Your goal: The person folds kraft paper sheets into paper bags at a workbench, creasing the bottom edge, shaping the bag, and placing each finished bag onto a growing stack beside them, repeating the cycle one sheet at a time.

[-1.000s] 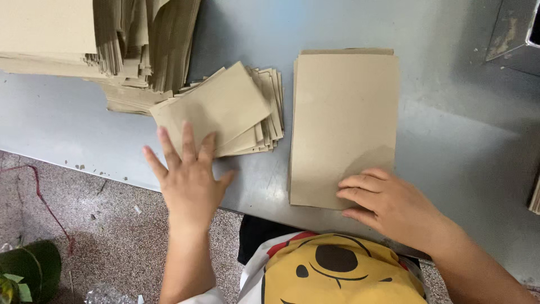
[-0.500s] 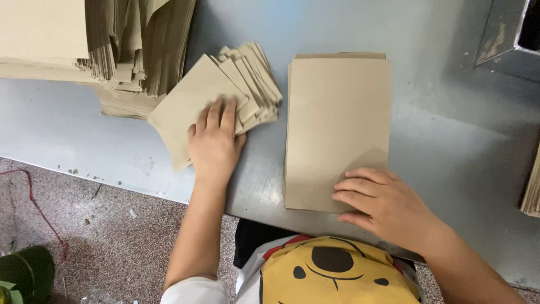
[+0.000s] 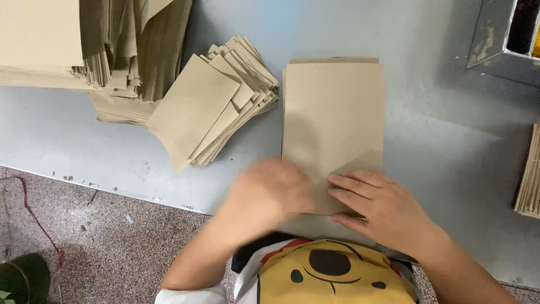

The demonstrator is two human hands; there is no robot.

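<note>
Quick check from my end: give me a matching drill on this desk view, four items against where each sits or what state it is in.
Items:
1. left hand
2. right hand
3. fanned stack of small sheets
4. big paper bag

Places or states:
A. flat on the table, mid-frame
B. pressing the bag's near end
C. motion-blurred, at the bag's near left corner
D. spread out, left of the bag

Pairs: 1-C, 2-B, 3-D, 4-A

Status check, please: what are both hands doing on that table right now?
Right hand flat on large brown bag. Left hand blurred, at bag's near edge. Fanned small sheets lie apart.

Single head-worn view, steeply downward, close over the grey table.
</note>
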